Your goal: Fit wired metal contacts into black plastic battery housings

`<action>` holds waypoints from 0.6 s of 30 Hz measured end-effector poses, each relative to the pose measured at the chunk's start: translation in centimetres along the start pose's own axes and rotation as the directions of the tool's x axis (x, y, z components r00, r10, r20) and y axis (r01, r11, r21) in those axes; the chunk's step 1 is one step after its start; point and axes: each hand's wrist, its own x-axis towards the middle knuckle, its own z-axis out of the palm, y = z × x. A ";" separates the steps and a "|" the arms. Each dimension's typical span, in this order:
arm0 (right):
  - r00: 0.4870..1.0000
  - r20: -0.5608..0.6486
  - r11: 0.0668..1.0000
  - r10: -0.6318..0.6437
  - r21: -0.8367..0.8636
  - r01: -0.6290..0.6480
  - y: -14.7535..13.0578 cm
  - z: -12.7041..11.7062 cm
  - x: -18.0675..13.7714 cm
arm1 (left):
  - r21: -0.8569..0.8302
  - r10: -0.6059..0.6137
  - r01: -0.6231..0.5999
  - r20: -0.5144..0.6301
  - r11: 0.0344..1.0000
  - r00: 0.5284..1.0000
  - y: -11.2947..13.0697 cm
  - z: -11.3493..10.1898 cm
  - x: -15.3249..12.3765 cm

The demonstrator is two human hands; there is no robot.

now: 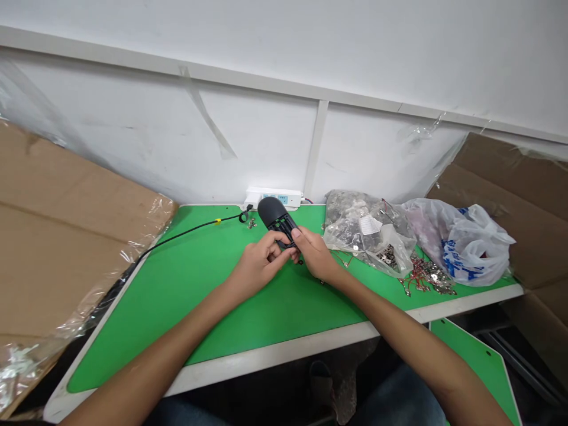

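Observation:
A black plastic housing with a rounded top and an open battery compartment is held tilted above the green table. My right hand is closed around its lower right side, the thumb lying along the compartment's edge. At the lower end of the housing, my left hand is closed in a pinch, with index finger and thumb against the compartment. Whatever sits between those fingertips is too small and too covered to make out. Small metal pieces lie on the table just left of the housing.
A white power strip with a black cable sits against the wall. To the right are a clear bag of metal parts, a white plastic bag and loose metal contacts with red wires. Cardboard flanks the green table.

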 end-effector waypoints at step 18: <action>1.000 0.003 1.000 0.017 0.023 -0.017 0.3 0.1 0.1 | -0.186 -0.095 0.110 0.086 0.976 0.992 0.9 -0.1 0.2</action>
